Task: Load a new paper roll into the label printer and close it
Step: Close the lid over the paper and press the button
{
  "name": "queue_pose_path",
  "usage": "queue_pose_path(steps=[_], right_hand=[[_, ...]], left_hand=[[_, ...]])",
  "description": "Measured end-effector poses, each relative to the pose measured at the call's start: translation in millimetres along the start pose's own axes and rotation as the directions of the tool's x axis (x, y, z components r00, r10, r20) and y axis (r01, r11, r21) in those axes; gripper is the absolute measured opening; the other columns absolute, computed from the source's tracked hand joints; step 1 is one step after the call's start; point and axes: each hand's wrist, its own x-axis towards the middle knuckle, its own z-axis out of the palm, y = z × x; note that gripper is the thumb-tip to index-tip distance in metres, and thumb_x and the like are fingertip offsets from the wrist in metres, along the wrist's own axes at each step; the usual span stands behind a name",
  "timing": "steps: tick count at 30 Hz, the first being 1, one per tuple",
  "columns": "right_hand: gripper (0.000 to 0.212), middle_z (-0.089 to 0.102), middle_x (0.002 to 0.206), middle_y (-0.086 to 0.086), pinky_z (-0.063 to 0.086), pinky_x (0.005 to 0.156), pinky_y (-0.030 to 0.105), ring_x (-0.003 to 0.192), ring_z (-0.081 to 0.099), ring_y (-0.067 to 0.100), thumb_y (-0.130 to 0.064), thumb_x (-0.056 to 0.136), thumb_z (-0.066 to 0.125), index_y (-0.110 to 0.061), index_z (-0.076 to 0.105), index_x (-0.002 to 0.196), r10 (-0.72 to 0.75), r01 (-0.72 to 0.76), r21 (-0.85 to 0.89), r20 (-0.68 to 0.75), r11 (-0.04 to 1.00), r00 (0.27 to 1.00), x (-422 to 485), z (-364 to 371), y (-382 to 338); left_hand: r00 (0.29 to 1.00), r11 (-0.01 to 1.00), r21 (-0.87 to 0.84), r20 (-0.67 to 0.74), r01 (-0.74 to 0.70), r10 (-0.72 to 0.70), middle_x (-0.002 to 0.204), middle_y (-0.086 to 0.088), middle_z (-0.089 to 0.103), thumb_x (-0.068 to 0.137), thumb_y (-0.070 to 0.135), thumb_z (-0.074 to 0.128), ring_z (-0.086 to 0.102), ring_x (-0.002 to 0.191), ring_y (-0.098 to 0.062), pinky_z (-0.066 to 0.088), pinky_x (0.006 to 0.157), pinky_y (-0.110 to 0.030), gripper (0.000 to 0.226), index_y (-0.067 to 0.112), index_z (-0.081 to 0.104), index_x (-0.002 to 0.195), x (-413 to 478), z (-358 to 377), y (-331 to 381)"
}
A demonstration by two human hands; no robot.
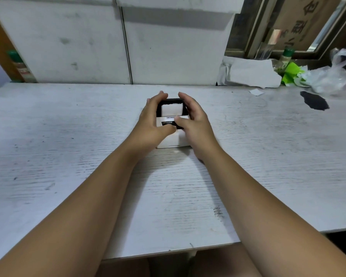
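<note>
The small white label printer (pixel 171 139) sits on the pale wooden table (pixel 68 136), white paper (pixel 171 109) showing inside its black-framed top. The left hand (pixel 153 118) and right hand (pixel 194 118) cup the printer's sides, thumbs pressed on its front. Far right of the printer lie crumpled plastic bags (pixel 328 76).

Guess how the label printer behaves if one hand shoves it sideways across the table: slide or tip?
Likely slides: the label printer is a squat box sitting flat on the table. Probably light, since it fits between the left hand and right hand. Its smooth white casing may slip under a loose grip.
</note>
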Motion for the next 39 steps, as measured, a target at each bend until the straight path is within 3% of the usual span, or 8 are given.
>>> queue_pose_path(steps=[2,5,8,12,22,27,33,39], right_hand=[[0.057,0.048,0.144,0.0,0.037,0.113,0.039,0.134,0.043,0.013,0.006,0.087,0.051,-0.021,0.046,0.137,-0.016,0.017,-0.026,0.01,1.0,1.0,1,-1,0],[0.05,0.049,0.143,-0.003,0.035,0.114,0.033,0.133,0.043,0.01,0.0,0.092,0.052,-0.02,0.046,0.138,-0.022,0.023,-0.047,0.014,0.999,1.0,1,-1,0],[0.046,0.051,0.142,-0.002,0.037,0.113,0.036,0.133,0.046,0.012,-0.005,0.093,0.052,-0.021,0.049,0.136,0.001,0.0,-0.029,0.019,1.0,1.0,2,-1,3],[0.05,0.057,0.136,0.006,0.043,0.108,0.038,0.126,0.054,0.022,0.004,0.088,0.047,-0.017,0.054,0.132,0.096,-0.096,0.141,0.008,0.985,0.995,5,-5,0],[0.056,0.043,0.149,0.001,0.045,0.092,0.022,0.102,0.058,-0.003,0.016,0.08,0.042,-0.018,0.062,0.12,0.105,-0.124,0.177,0.111,0.976,0.988,3,-12,-3],[0.055,0.046,0.147,0.003,0.045,0.104,0.041,0.126,0.053,0.02,0.005,0.067,0.051,-0.029,0.067,0.108,0.124,-0.15,0.218,0.13,0.964,0.984,7,-14,4],[0.049,0.051,0.141,0.001,0.047,0.099,0.038,0.112,0.057,0.015,0.01,0.074,0.049,-0.027,0.067,0.1,0.09,-0.121,0.221,0.144,0.968,0.985,6,-13,2],[0.05,0.056,0.118,-0.012,0.049,0.08,0.015,0.088,0.061,-0.011,0.017,0.082,0.042,-0.024,0.064,0.101,0.067,-0.104,0.214,0.176,0.971,0.982,4,-15,-1]], left_hand=[[0.997,0.993,-0.093,-0.003,0.074,-0.075,0.159,0.008,0.017,0.08,0.009,0.062,0.017,0.141,0.001,0.029,0.108,-0.01,0.074,0.028,0.03,0.143,1,-2,2],[0.978,0.951,-0.235,-0.01,0.202,-0.21,0.148,0.001,0.038,0.068,0.021,0.06,0.041,0.135,-0.015,0.034,0.114,-0.037,0.084,0.026,0.029,0.145,2,-6,5],[0.976,0.929,-0.302,0.022,0.212,-0.216,0.134,0.0,0.054,0.072,0.017,0.058,0.056,0.121,-0.018,0.042,0.108,-0.039,0.078,0.02,0.031,0.145,3,-7,6],[0.98,0.93,-0.31,0.051,0.197,-0.19,0.104,0.007,0.064,0.083,0.001,0.055,0.061,0.1,-0.017,0.045,0.097,-0.042,0.042,0.039,0.052,0.101,5,-7,3],[0.983,0.921,-0.345,0.085,0.182,-0.162,0.123,-0.016,0.062,0.076,0.005,0.059,0.063,0.104,-0.021,0.049,0.093,-0.044,0.052,0.014,0.05,0.126,5,-10,0],[0.985,0.932,-0.318,0.075,0.174,-0.158,0.124,-0.019,0.061,0.075,0.007,0.06,0.062,0.111,-0.033,0.047,0.098,-0.049,0.051,0.015,0.051,0.125,6,-10,-4],[0.984,0.928,-0.326,0.064,0.179,-0.167,0.124,-0.016,0.062,0.074,0.008,0.061,0.06,0.115,-0.034,0.047,0.099,-0.049,0.051,0.02,0.053,0.123,7,-8,-6],[0.983,0.926,-0.331,0.071,0.184,-0.17,0.125,-0.015,0.062,0.075,0.007,0.058,0.062,0.111,-0.029,0.048,0.096,-0.047,0.052,0.019,0.05,0.125,10,-9,-7]])
